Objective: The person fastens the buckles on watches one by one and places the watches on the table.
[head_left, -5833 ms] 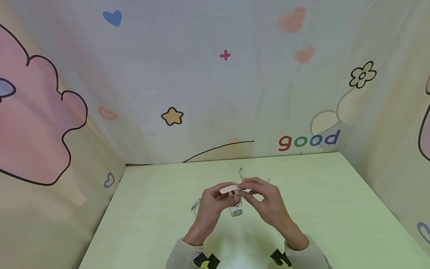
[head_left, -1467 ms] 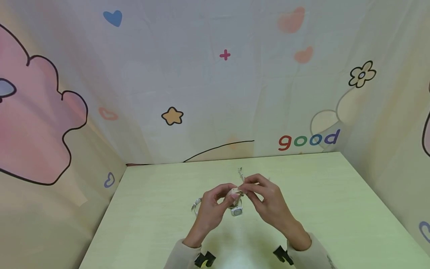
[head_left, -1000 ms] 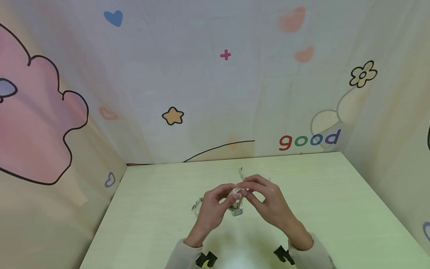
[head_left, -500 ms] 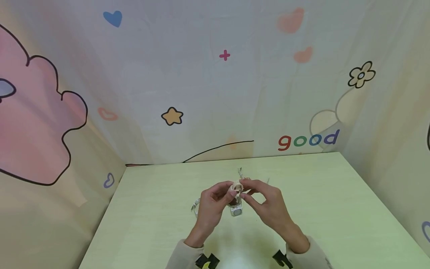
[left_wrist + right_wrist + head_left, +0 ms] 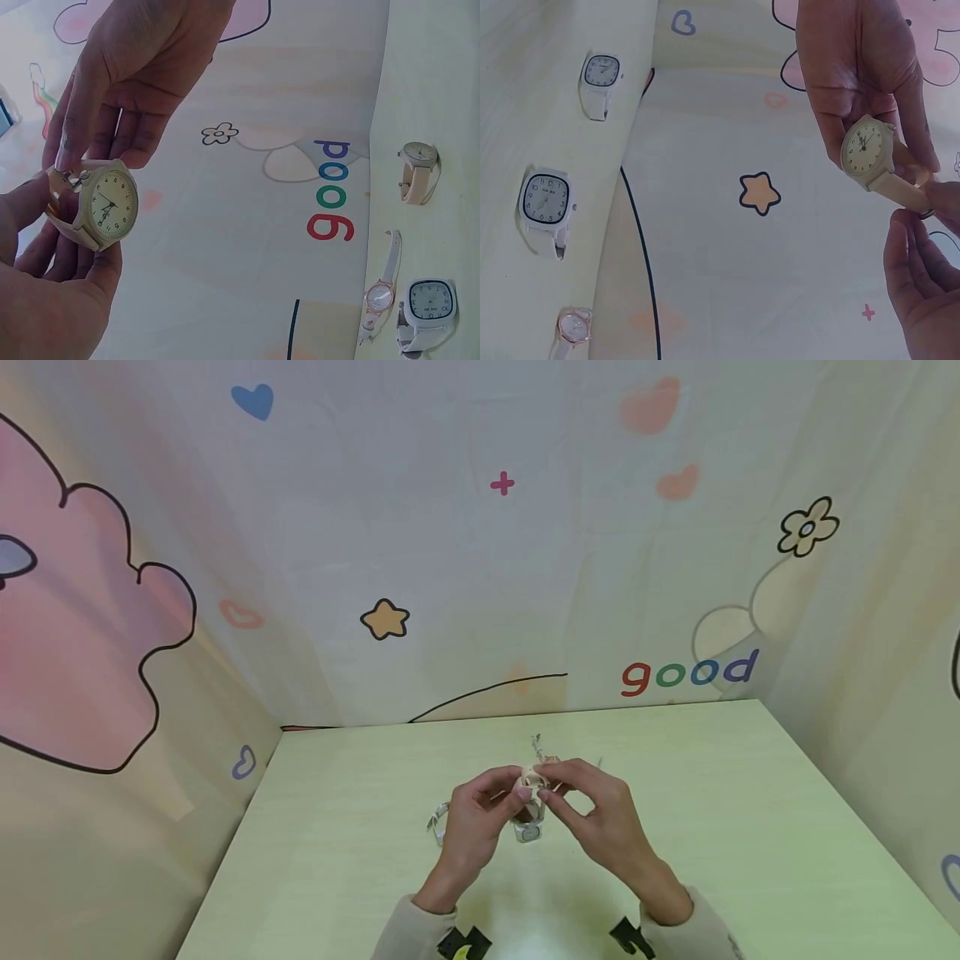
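Between my hands is a cream wristwatch (image 5: 534, 778) with a round pale dial. Its strap is bent into a loop, as both wrist views show. My left hand (image 5: 474, 822) holds the watch, with the fingers behind the case and strap and the thumb in front. My right hand (image 5: 596, 806) pinches the strap near its metal buckle. In the left wrist view the dial (image 5: 114, 204) faces the camera, with the right hand (image 5: 139, 79) above it and the left hand (image 5: 64, 304) below. Fingers partly hide the buckle, so whether it is fastened cannot be told.
Several other watches lie on the pale green table (image 5: 337, 860). A white square-faced watch (image 5: 528, 832) is below the hands and another (image 5: 601, 73) lies to the left. A pink-rimmed round watch (image 5: 379, 298) and a beige-strapped one (image 5: 417, 169) lie farther right. A patterned curtain (image 5: 450, 527) stands behind.
The strap end that stuck out to the left 5.8 seconds ago is now bent into a loop. My right fingers have shifted slightly lower in the last second. The watches on the table have not moved.
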Demonstrator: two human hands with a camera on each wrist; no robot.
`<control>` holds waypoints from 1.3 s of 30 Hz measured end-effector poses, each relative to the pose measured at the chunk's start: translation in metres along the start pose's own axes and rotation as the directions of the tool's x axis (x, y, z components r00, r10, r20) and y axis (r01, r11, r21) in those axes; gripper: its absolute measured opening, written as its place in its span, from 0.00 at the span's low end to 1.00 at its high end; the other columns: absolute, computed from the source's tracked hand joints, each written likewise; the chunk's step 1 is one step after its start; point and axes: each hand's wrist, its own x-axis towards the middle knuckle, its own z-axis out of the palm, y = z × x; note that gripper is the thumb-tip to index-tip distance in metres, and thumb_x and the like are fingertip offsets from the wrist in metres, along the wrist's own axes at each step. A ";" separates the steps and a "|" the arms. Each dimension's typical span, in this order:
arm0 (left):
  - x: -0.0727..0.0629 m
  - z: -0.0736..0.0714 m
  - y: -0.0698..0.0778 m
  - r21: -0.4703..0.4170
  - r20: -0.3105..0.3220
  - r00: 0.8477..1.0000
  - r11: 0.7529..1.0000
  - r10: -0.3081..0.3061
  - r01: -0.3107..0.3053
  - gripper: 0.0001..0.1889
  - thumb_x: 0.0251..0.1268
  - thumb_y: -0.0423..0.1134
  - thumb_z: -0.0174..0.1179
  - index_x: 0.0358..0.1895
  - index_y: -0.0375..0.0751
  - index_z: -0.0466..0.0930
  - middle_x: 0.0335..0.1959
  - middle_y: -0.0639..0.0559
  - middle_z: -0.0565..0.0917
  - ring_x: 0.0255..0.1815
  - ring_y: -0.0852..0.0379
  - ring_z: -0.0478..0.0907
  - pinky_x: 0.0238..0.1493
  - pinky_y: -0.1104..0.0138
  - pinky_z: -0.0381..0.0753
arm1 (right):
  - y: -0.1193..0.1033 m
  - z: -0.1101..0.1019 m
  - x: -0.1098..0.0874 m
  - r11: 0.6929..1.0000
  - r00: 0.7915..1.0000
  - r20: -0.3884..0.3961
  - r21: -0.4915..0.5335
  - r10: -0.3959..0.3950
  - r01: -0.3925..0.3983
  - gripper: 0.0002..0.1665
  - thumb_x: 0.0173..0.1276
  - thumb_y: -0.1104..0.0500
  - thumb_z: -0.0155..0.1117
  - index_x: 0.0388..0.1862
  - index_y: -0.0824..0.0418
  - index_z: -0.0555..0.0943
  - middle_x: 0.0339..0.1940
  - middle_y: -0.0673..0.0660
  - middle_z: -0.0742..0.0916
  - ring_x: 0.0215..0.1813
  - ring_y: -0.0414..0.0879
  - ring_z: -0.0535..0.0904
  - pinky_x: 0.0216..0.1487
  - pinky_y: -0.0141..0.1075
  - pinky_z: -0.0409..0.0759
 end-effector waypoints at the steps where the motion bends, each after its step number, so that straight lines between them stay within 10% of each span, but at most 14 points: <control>1: 0.000 0.000 0.000 0.000 0.002 1.000 1.000 0.002 -0.002 0.14 0.67 0.39 0.63 0.52 0.37 0.82 0.47 0.35 0.84 0.40 0.59 0.85 0.41 0.68 0.86 | 0.000 0.000 0.000 1.000 1.000 0.001 -0.004 -0.003 0.003 0.21 0.58 0.70 0.72 0.50 0.57 0.84 0.44 0.54 0.88 0.38 0.39 0.83 0.40 0.25 0.82; 30: -0.001 0.004 -0.001 0.009 0.018 0.998 0.999 0.054 -0.054 0.12 0.70 0.37 0.60 0.51 0.37 0.81 0.46 0.37 0.83 0.35 0.62 0.82 0.38 0.70 0.84 | -0.001 0.001 -0.004 0.999 0.999 0.044 -0.038 -0.014 0.015 0.22 0.61 0.69 0.70 0.53 0.55 0.85 0.42 0.49 0.84 0.47 0.43 0.82 0.54 0.24 0.78; 39: -0.001 0.003 0.000 0.003 0.003 0.999 0.999 0.049 -0.049 0.12 0.67 0.37 0.62 0.51 0.37 0.82 0.47 0.34 0.83 0.40 0.63 0.82 0.42 0.70 0.85 | 0.000 0.004 -0.005 0.999 0.999 -0.002 0.020 0.046 -0.046 0.20 0.61 0.71 0.69 0.52 0.60 0.80 0.47 0.55 0.86 0.45 0.42 0.83 0.46 0.25 0.82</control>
